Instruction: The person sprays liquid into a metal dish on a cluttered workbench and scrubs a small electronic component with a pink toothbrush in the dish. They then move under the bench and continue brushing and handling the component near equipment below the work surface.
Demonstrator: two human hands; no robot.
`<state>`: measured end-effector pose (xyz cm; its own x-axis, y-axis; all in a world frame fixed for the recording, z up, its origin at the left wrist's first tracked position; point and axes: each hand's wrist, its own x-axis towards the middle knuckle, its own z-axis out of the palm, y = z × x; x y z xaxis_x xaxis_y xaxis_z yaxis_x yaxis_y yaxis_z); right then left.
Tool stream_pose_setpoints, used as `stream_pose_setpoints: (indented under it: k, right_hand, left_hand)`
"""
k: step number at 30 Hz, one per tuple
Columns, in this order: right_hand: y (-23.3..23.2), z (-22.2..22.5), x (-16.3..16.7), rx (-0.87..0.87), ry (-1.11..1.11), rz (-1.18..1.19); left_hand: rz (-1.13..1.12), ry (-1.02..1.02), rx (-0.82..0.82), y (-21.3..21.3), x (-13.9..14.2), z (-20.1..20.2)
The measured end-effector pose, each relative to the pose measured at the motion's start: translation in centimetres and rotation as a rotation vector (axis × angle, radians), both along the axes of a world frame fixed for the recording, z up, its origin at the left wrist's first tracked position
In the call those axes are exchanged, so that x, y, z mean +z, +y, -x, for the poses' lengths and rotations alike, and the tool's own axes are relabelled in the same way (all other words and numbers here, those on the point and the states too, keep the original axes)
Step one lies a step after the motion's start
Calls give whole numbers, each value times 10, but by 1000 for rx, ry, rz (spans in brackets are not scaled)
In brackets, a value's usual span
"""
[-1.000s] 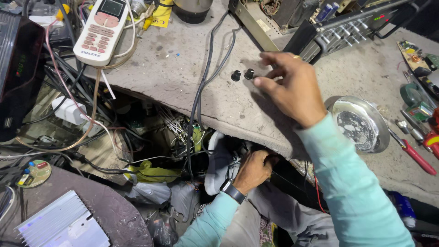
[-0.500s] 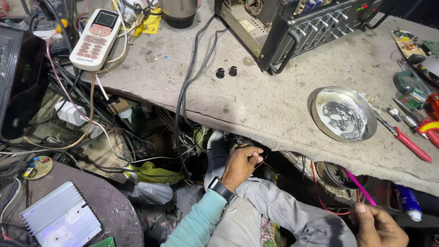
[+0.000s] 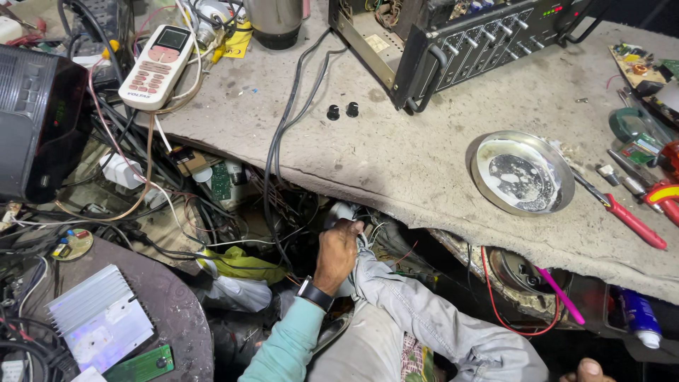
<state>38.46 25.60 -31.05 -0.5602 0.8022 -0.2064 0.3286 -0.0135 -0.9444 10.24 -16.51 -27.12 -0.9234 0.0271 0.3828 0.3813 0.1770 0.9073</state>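
Where cables [image 3: 283, 141] hang, left hand [image 3: 338, 249] beneath.

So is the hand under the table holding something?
The left hand is closed around something white under the table edge; what it is cannot be told. The right hand barely shows.

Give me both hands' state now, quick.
Left hand: curled shut under the bench edge on something among the wires; what it grips is hidden.
Right hand: only a sliver at the bottom edge; cannot tell.
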Motion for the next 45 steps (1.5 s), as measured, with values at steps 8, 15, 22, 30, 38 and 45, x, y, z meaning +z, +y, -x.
stream_pose_setpoints:
  k: [8, 15, 22, 30, 38, 45]
  right_hand:
    - [-18, -2, 14, -10, -136, -98]
    - [-103, -26, 68, -22, 168, -307]
    - [-103, -12, 88, -136, 292, -212]
    - [-97, 15, 112, -24, 87, -947]
    - [-36, 75, 116, 199, -430, -1225]
    - [-12, 81, 106, 210, -473, -1083]
  left_hand:
    - [158, -282, 189, -26, -2, -4]
    - [17, -205, -94, -34, -31, -18]
    - [38, -297, -237, -1, -47, -32]
    - [-10, -285, -379, 54, -43, -42]
    - [203, -308, -509, 136, 2, -69]
    - [512, 400, -686, 206, 29, -78]
